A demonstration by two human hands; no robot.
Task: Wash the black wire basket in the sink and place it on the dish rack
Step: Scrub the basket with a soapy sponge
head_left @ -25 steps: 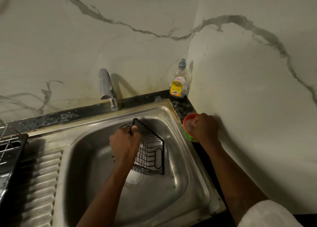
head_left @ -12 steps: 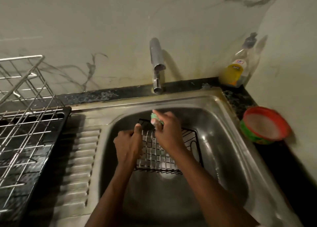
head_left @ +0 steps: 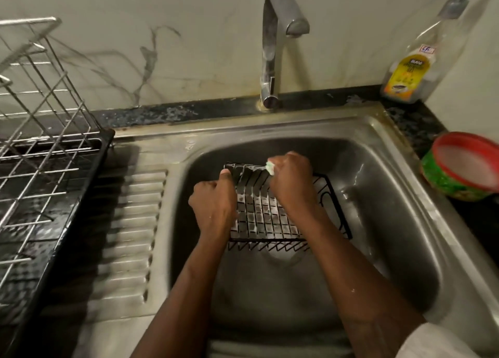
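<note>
Since a second ago my right hand (head_left: 290,180) has left the red-rimmed soap tub (head_left: 464,166) at the right edge of the frame and come into the sink (head_left: 399,222), now fisted on a pale scrub pad (head_left: 270,167). Pad is pressed to the top edge of the black wire basket (head_left: 275,214), centre frame. Left hand (head_left: 213,206) is clamped on the basket's left side, thumb up on the rim, holding it tilted on edge above the drain. Foam is showing on the wires. Tap (head_left: 272,47) at upper centre: no stream visible. Soap bottle (head_left: 413,71) at upper right is untouched.

Step in hand, as I judge it: scrubbing, early in the wash. Still ahead are the rinse and the move to the dish rack (head_left: 40,147) at the left of the frame.

Next move calls for working the pad down across the grid, turning the basket with the left hand to reach the other faces, firm grip, since wet soapy wire looks slippery.
</note>
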